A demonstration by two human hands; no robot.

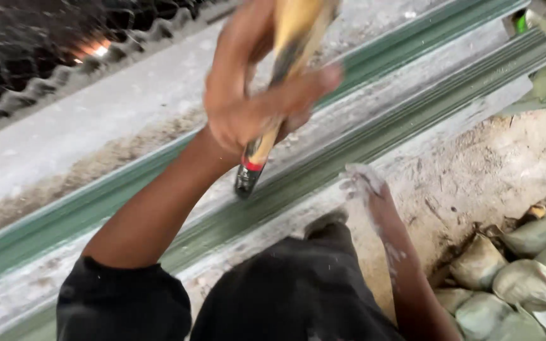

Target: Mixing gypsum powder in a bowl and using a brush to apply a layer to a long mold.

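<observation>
Above the green rail (349,151), left hand (254,95) fingers clench a raised wooden handle (285,57).

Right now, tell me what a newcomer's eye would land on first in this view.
The raised left hand, top centre and blurred, is shut around a yellow wooden tool handle with a red band and black end. Below it, long green metal rails run diagonally over a dusty pale surface. At lower right, the right hand, caked in white powder, rests by the rail edge, with filled sacks beyond.
</observation>
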